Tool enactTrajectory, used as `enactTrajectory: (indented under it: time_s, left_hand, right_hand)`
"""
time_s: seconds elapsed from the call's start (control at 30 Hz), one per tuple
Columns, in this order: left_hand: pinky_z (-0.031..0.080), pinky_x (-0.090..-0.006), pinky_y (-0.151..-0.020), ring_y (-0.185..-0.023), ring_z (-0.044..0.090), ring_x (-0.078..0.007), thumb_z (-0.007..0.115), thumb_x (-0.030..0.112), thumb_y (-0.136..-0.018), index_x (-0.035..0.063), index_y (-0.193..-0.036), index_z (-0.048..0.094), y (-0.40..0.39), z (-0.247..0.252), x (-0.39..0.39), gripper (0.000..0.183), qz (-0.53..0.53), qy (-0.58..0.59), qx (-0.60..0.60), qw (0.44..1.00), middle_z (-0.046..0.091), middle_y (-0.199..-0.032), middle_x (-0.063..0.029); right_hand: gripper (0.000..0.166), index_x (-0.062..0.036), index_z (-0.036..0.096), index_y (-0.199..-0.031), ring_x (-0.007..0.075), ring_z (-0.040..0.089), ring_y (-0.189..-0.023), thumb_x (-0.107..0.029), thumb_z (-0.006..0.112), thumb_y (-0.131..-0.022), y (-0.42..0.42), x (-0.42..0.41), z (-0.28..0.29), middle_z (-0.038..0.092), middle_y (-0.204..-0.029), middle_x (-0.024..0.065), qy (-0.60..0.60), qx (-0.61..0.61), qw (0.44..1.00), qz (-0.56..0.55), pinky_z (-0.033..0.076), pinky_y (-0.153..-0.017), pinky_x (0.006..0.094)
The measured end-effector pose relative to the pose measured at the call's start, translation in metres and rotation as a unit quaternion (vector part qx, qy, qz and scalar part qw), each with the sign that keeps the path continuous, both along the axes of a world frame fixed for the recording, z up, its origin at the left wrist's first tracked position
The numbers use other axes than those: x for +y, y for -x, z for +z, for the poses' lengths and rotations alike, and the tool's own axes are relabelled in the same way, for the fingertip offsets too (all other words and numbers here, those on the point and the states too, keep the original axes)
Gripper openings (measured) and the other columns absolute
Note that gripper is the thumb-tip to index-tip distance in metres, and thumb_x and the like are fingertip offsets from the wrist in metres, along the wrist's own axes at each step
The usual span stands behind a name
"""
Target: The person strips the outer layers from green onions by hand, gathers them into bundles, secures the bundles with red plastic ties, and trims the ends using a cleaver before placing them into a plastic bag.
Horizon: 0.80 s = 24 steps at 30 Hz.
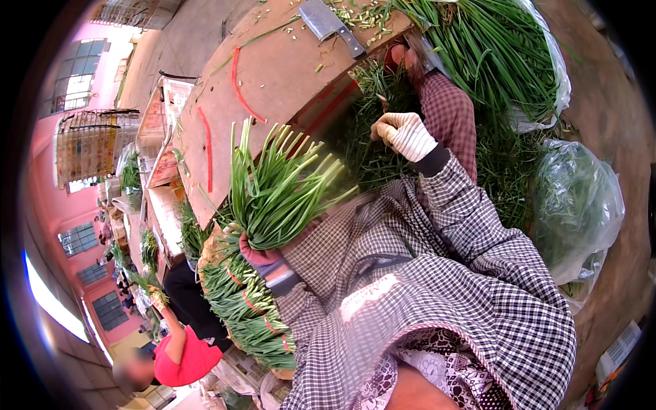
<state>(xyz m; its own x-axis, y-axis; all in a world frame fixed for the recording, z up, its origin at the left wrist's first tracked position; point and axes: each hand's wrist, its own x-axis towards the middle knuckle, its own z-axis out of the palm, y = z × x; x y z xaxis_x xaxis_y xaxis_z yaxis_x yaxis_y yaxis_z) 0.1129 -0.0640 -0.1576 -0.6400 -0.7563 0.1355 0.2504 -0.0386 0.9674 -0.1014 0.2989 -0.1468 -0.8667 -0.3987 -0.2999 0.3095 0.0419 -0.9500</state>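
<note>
A loose bunch of garlic chives is gripped near its gathered leafy end in my left hand, which wears a reddish-purple glove. Its pale cut stems fan out over the edge of the brown board table. In a white knit glove, my right hand is curled above loose green leaves beside the table. A small brownish piece shows just past its fingers; whether they hold it I cannot tell. Red tie strips lie on the board. Several tied bundles of chives are stacked beside my left forearm.
A cleaver lies on the board near chopped stem ends. Untied chives fill a white sheet at the upper right. Below it sits a clear plastic bag of greens. Another person in a red shirt sits at the lower left.
</note>
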Motion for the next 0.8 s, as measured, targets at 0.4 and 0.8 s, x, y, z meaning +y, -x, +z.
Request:
enactTrajectory:
  time_s: [0.4,0.8]
  left_hand:
    - [0.055,-0.0424,-0.080,-0.090,0.064,-0.0295,0.045,0.010,-0.090,0.0028,-0.102,0.058,0.000,-0.015,-0.022,0.018,0.013,-0.082,0.030,0.996,0.063,-0.106,-0.0194]
    - [0.050,-0.0358,-0.090,-0.101,0.058,-0.0211,0.043,0.007,-0.090,0.0018,-0.114,0.054,0.009,0.004,-0.006,0.027,-0.037,-0.180,0.051,0.982,0.057,-0.118,-0.0143]
  right_hand:
    - [0.021,-0.0016,0.066,-0.082,0.0281,0.063,-0.065,-0.022,0.061,-0.082,-0.006,-0.024,-0.029,0.063,-0.070,0.0164,-0.214,0.281,0.933,0.072,0.051,-0.062,0.0370]
    - [0.038,-0.0005,0.065,-0.091,0.0319,0.062,-0.070,-0.036,0.066,-0.077,0.014,-0.109,0.087,0.062,-0.073,0.0196,-0.251,0.380,0.844,0.284,0.050,-0.066,0.0376]
